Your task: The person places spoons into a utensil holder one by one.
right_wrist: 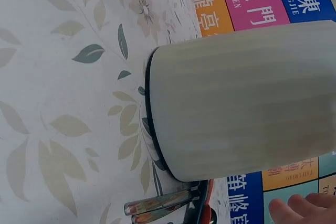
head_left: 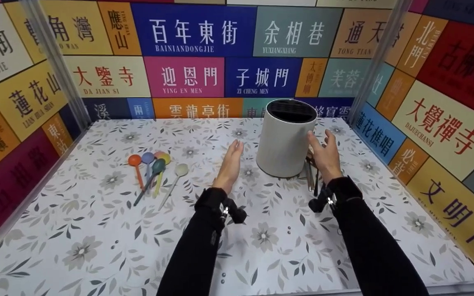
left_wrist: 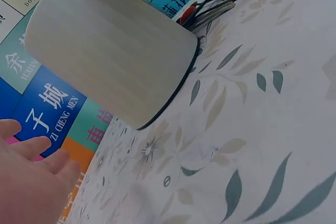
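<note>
A white cylindrical utensil holder (head_left: 282,144) with a black slotted top (head_left: 291,111) stands upright on the table. To its left, my left hand (head_left: 229,166) is held with extended fingers, apart from the wall of the holder. On the other side my right hand (head_left: 326,156) is spread, its fingertips right by the holder's upper side. Below that hand several long-handled utensils (head_left: 310,179) lie beside the holder's base, partly hidden by the hand and the holder. The left wrist view shows their dark and beige ends (left_wrist: 223,1). Neither hand grips anything.
Several colored spoons lie in a loose group on the left of the table, among them an orange spoon (head_left: 135,160), a dark teal spoon (head_left: 158,166) and a beige spoon (head_left: 181,169). Sign-patterned panels (head_left: 187,78) enclose the floral table (head_left: 138,246) at the back and sides.
</note>
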`<state>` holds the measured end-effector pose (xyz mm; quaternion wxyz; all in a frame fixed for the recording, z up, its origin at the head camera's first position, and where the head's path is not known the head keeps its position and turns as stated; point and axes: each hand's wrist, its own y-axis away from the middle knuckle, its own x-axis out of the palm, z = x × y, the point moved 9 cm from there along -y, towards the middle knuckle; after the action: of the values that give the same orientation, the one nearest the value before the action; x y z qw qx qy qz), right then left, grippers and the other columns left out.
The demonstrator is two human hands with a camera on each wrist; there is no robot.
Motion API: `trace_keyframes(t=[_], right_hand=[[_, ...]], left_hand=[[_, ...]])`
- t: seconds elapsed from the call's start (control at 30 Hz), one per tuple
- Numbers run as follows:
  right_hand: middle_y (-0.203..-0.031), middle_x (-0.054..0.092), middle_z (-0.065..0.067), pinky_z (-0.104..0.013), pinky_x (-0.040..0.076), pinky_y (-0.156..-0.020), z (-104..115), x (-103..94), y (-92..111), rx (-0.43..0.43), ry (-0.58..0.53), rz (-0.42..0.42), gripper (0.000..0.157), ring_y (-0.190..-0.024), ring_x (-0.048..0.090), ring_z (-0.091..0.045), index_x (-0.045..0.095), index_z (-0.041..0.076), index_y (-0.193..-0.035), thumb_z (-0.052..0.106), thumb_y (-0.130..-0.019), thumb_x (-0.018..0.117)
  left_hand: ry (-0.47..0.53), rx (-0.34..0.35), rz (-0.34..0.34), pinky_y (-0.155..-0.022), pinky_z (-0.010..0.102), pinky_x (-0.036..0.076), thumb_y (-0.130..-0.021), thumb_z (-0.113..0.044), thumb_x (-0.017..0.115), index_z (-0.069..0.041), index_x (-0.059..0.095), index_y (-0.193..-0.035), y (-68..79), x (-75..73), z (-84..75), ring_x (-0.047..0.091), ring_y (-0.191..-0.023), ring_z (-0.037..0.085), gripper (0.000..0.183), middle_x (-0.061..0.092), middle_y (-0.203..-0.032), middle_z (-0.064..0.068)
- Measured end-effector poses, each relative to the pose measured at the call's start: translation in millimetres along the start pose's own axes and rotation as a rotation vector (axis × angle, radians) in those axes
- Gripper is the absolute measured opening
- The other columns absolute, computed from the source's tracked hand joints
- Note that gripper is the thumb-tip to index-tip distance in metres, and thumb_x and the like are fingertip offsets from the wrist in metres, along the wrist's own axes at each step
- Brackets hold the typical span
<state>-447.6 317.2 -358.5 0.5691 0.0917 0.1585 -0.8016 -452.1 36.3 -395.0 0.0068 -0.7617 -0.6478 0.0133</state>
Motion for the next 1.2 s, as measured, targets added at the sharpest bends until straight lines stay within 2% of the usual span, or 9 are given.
trace_keyframes(t=[0.13,0.27,0.43,0.5,0.67,0.77,0.87,0.97,1.2], right_hand=[[-0.174,0.005,-0.017,-0.047,0.023,-0.126,-12.7,8.5,-8.9,0.034,-0.103,0.033,0.092,-0.158,0.018,-0.033,0.005,0.015,-0.17,0.059,-0.103,0.051],[-0.175,0.0,-0.015,-0.044,0.018,-0.128,-22.9,17.6,-13.1,0.071,-0.194,0.076,0.093,-0.158,0.02,-0.033,0.0,0.017,-0.17,0.06,-0.104,0.05],[-0.176,-0.004,-0.009,-0.036,0.008,-0.128,-29.0,29.7,-14.6,0.091,-0.259,0.128,0.094,-0.161,0.004,-0.023,-0.004,0.019,-0.169,0.058,-0.103,0.052],[-0.176,-0.002,-0.008,-0.038,0.008,-0.129,-29.2,35.1,-14.3,0.088,-0.303,0.156,0.093,-0.161,0.001,-0.02,-0.003,0.021,-0.169,0.055,-0.104,0.052],[-0.176,0.004,-0.01,-0.048,0.011,-0.128,-26.0,47.9,-11.6,0.063,-0.413,0.221,0.086,-0.161,0.006,-0.024,-0.002,0.025,-0.17,0.046,-0.107,0.053],[-0.176,0.003,-0.01,-0.05,0.011,-0.128,-25.7,52.5,-8.5,0.066,-0.443,0.24,0.086,-0.161,0.006,-0.026,-0.004,0.025,-0.169,0.044,-0.108,0.053],[-0.176,0.002,-0.01,-0.052,0.012,-0.128,-24.7,55.6,-4.8,0.073,-0.439,0.241,0.087,-0.161,0.005,-0.027,-0.005,0.025,-0.169,0.044,-0.107,0.053],[-0.176,0.004,-0.011,-0.054,0.016,-0.127,-23.6,59.5,-1.8,0.08,-0.421,0.234,0.088,-0.161,0.008,-0.028,-0.003,0.023,-0.169,0.044,-0.107,0.055],[-0.172,0.016,-0.018,-0.058,0.026,-0.123,-19.1,70.0,3.3,0.071,-0.331,0.22,0.091,-0.158,0.019,-0.032,0.002,0.016,-0.17,0.046,-0.104,0.059]], left_hand=[[0.053,0.015,0.039,-0.127,0.047,0.016,-0.11,-0.055,0.034,-0.014,0.015,-0.169,-9.6,19.0,6.6,0.016,-0.159,0.026,0.075,0.018,-0.174,0.007],[0.057,0.032,0.056,-0.128,0.044,0.014,-0.111,-0.049,0.034,-0.012,0.017,-0.168,-18.0,35.4,9.0,0.015,-0.16,0.025,0.071,0.018,-0.174,0.007],[0.04,0.022,0.054,-0.128,0.044,0.012,-0.111,-0.05,0.036,-0.012,0.018,-0.168,-27.5,48.6,12.1,0.013,-0.16,0.025,0.071,0.015,-0.175,0.008],[0.026,0.018,0.065,-0.128,0.044,0.011,-0.11,-0.05,0.037,-0.012,0.017,-0.169,-30.5,54.3,12.4,0.012,-0.16,0.025,0.072,0.015,-0.175,0.009],[0.023,0.015,0.121,-0.129,0.042,0.008,-0.111,-0.049,0.035,-0.011,0.011,-0.169,-35.2,68.2,13.4,0.01,-0.16,0.025,0.073,0.013,-0.175,0.009],[0.042,0.014,0.145,-0.129,0.04,0.006,-0.111,-0.049,0.035,-0.01,0.007,-0.169,-34.6,73.4,13.6,0.006,-0.161,0.023,0.075,0.008,-0.176,0.007],[0.05,0.015,0.154,-0.128,0.041,0.002,-0.11,-0.052,0.035,-0.01,0.004,-0.169,-30.5,74.5,12.8,0.001,-0.161,0.022,0.078,0.001,-0.176,0.006],[0.055,0.014,0.136,-0.128,0.044,0.001,-0.11,-0.053,0.037,-0.012,0.003,-0.169,-24.6,68.6,14.2,0.0,-0.161,0.024,0.08,-0.001,-0.176,0.007],[0.005,0.044,0.036,-0.128,0.042,0.015,-0.11,-0.051,0.04,-0.009,0.007,-0.169,-12.6,37.8,8.7,0.016,-0.159,0.029,0.079,0.013,-0.174,0.014]])
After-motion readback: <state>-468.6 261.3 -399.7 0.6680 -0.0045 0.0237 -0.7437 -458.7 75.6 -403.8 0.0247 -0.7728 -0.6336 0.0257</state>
